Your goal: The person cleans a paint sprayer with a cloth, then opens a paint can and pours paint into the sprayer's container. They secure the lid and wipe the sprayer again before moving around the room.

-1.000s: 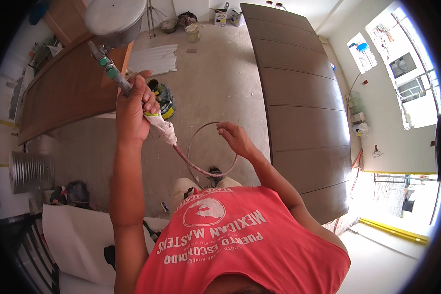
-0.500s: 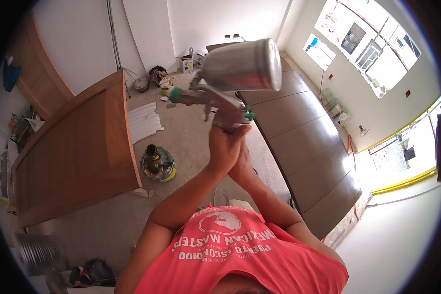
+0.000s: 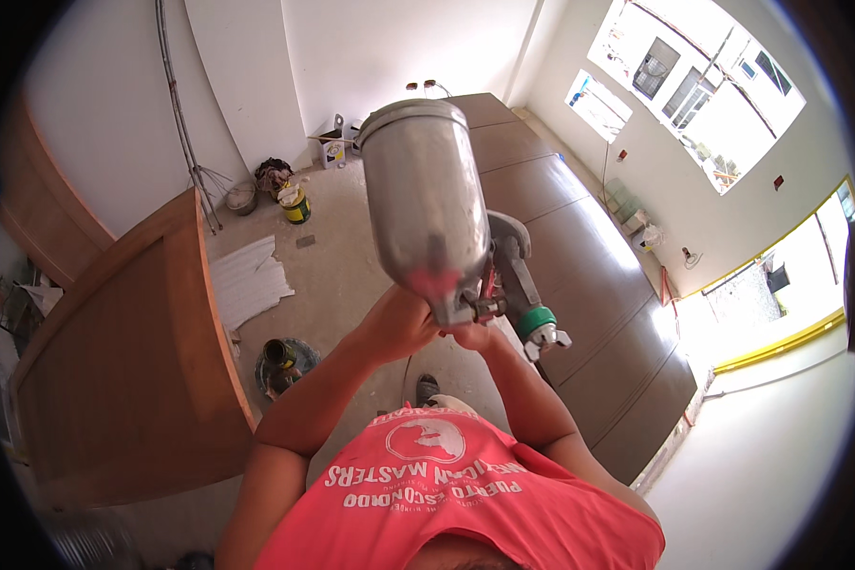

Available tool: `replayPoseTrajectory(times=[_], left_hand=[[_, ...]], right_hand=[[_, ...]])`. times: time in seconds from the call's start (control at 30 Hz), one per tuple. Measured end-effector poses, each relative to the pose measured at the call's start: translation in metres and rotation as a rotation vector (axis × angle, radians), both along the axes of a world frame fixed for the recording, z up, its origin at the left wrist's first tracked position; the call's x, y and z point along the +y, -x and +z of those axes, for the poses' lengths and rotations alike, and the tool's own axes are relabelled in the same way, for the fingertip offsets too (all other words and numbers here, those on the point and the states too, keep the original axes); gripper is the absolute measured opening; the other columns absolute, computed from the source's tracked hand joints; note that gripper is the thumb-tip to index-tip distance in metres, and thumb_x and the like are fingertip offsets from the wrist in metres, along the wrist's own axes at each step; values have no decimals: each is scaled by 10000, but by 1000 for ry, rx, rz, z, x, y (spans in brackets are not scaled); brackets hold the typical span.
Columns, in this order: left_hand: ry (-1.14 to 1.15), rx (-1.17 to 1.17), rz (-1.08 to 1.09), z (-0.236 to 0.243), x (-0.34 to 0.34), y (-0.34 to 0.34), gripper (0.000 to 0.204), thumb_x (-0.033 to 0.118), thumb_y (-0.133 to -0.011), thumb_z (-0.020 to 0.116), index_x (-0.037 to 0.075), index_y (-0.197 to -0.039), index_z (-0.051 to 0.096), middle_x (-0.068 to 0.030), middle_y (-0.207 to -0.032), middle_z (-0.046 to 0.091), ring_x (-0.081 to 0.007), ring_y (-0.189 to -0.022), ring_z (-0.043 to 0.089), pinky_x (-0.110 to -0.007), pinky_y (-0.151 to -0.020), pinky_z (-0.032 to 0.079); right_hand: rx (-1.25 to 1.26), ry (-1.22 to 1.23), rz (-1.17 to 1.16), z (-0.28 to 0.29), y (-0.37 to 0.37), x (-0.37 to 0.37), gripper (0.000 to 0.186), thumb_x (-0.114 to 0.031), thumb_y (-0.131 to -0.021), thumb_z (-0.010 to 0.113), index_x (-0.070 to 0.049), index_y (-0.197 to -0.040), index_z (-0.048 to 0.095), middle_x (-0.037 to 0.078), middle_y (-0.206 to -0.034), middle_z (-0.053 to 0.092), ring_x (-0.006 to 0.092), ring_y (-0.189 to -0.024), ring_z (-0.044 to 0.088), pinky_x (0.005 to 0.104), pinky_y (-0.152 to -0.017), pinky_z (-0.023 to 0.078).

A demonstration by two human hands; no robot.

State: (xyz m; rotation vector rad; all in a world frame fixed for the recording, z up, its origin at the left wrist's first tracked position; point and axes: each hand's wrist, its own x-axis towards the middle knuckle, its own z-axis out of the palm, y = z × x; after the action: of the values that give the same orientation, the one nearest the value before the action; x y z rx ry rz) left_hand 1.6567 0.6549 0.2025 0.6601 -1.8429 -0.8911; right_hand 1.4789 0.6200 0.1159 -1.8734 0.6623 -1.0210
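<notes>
Head view: silver domed metal cup (image 3: 423,190) already fitted to green-ringed grey metal spray gun (image 3: 519,280); fill level unseen. Left hand (image 3: 392,323), right hand (image 3: 475,336) below cup; grasps hidden, cannot tell.

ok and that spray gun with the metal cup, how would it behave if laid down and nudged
The spray gun would probably tip easily, since its bulky cup dwarfs the slim body. That cup looks like metal, so it likely feels stiff. Its smooth, rounded side may roll or slip.
</notes>
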Motion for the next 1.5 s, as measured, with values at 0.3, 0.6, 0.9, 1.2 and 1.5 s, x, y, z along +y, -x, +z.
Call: replayPoseTrajectory(times=[0.3, 0.6, 0.9, 1.2, 1.5], left_hand=[[-344, -21, -82, -33, -165, -56, 143, 129, -927, 663, -10, -963, 668, -49, -788, 662, -100, -675, 599, -258, -570, 495], [-708, -36, 425, -137, -368, -177, 212, 158, -968, 624, -3, -1103, 598, -52, -830, 640, -122, -721, 585, -303, -633, 476], [-598, -103, 1152, -284, -556, -369, 230, 154, -980, 574, -18, -1125, 529, -263, -907, 638, -489, -889, 609, -477, -760, 482], [-783, 235, 1265, -226, -707, -569, 250, 256, -1027, 555, 14, -1008, 495, -51, -750, 546, -151, -661, 560, -344, -637, 483], [-907, 71, 1454, -268, -777, -658, 248, 247, -1033, 537, 2, -1026, 499, -40, -711, 550, -145, -627, 542, -326, -606, 466]], right_hand=[[-36, -453, 690, -37, -66, -141, 395, -330, -964, 645, -85, -1271, 594, 99, -1137, 668, 238, -1024, 640, 358, -903, 514], [658, -443, 264, -147, -89, -351, 521, -397, -976, 604, -10, -1324, 568, 225, -1156, 681, 346, -1092, 659, 419, -933, 510], [1380, -617, 264, -338, -107, -407, 533, -448, -933, 584, 7, -1209, 551, 302, -978, 685, 444, -974, 680, 544, -813, 541], [870, -1002, 783, -180, -266, -646, 302, -220, -945, 612, 28, -1115, 638, 230, -1097, 696, 289, -1025, 667, 377, -883, 496], [693, -738, 1068, -320, -466, -767, 460, -384, -1010, 521, 34, -1167, 631, 233, -1118, 679, 344, -1072, 641, 411, -944, 478]])
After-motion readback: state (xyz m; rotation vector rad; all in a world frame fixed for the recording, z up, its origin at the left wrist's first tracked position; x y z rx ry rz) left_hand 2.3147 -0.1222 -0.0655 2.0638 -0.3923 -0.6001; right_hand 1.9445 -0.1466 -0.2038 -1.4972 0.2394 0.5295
